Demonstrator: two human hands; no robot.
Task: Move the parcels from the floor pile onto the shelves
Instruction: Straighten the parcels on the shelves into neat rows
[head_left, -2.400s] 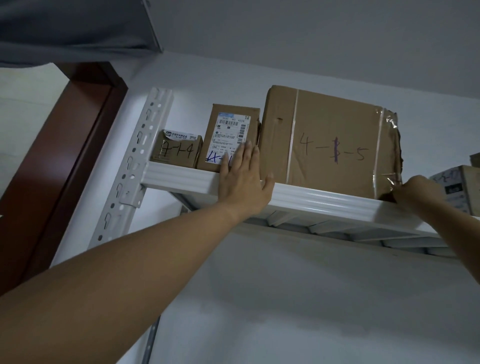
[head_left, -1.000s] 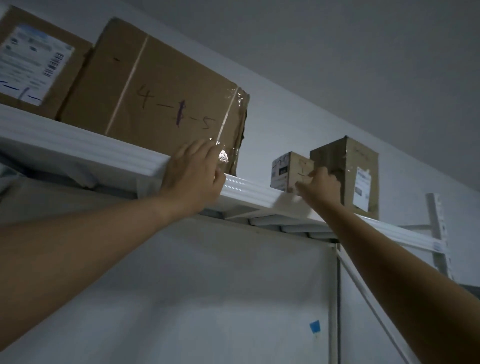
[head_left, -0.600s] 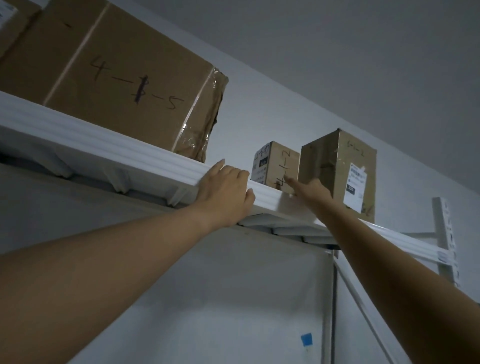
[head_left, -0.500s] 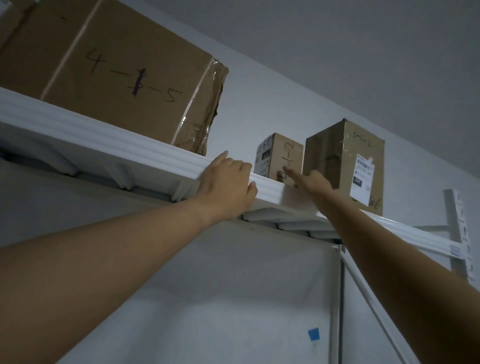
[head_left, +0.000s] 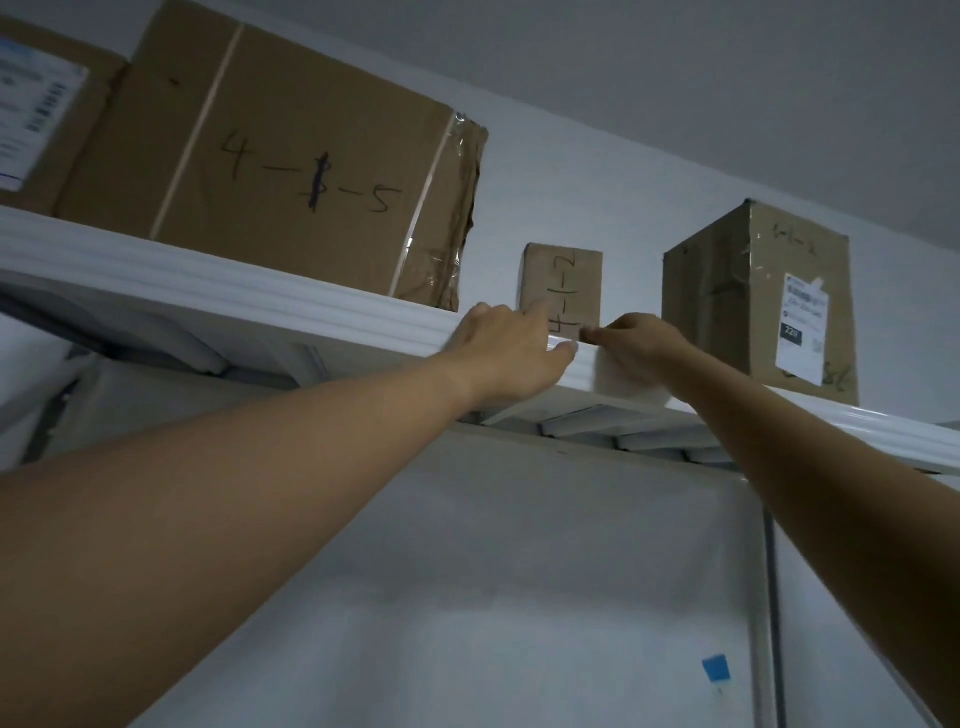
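Head view shows the small box (head_left: 563, 283) standing on the top shelf (head_left: 208, 280), in the gap between the big box (head_left: 291, 171) and the taped box (head_left: 753, 296), touching neither. The person's left hand (head_left: 511, 348) lies loose-fingered over the shelf lip, one fingertip against the box's lower left corner. The right hand (head_left: 644, 343) is curled at the lower right corner; whether it pinches or only nudges cannot be told. The step looks like squaring the box up: push both corners evenly, straight back, so it neither twists nor tips. Gaps stand open on both sides; the wall stops it behind, and the lip is the drop edge.
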